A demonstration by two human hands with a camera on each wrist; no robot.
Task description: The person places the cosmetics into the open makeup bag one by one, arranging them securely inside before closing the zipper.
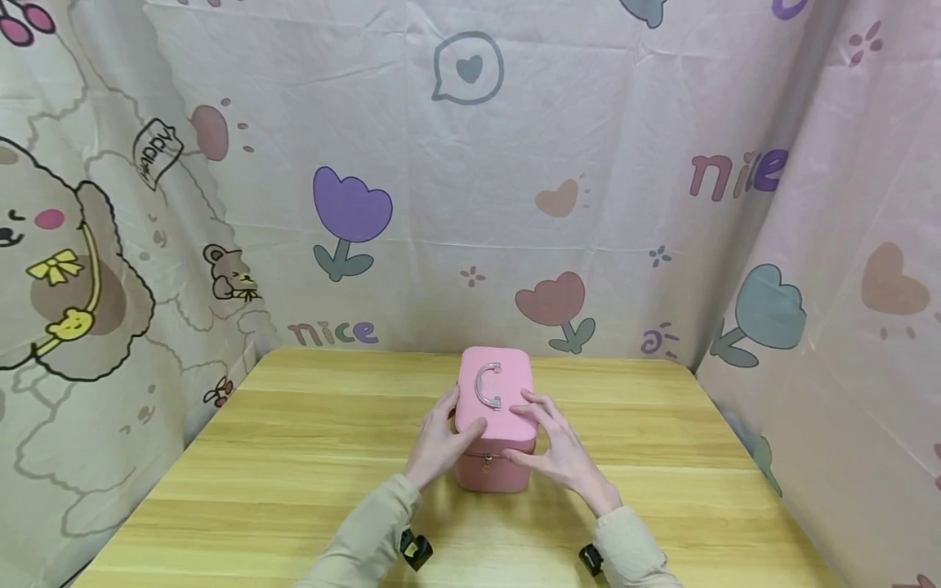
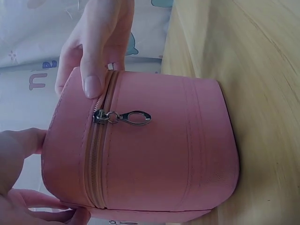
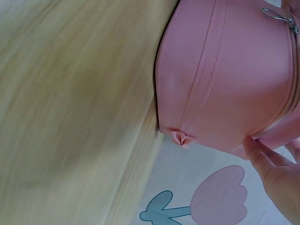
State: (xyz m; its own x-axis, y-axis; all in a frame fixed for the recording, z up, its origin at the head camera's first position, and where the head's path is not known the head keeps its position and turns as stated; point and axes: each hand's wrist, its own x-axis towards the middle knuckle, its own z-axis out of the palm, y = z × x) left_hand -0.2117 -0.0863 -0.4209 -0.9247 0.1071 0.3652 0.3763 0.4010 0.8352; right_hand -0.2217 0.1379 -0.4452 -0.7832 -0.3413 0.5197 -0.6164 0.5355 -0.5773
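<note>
A pink zip-up cosmetic case (image 1: 500, 480) stands upright on the table, a silver handle (image 1: 479, 384) on its lid. My left hand (image 1: 435, 445) grips the lid from the left, thumb on the top and fingers down the side. From the right, my right hand (image 1: 562, 453) holds the lid, fingertips on its top. Its thumb presses beside the zipper at the front, as the left wrist view shows. Close to that thumb hangs a metal zipper pull (image 2: 136, 117). Along the seam below the lid, the zipper (image 3: 289, 110) looks closed. Low on the case's side is a small pink bow (image 3: 182, 138).
The wooden table (image 1: 294, 457) carries the case near its middle. Printed curtains (image 1: 456, 163) hang close behind the table and along both sides. A small black device (image 1: 416, 550) is strapped at the left sleeve, another (image 1: 590, 559) at the right.
</note>
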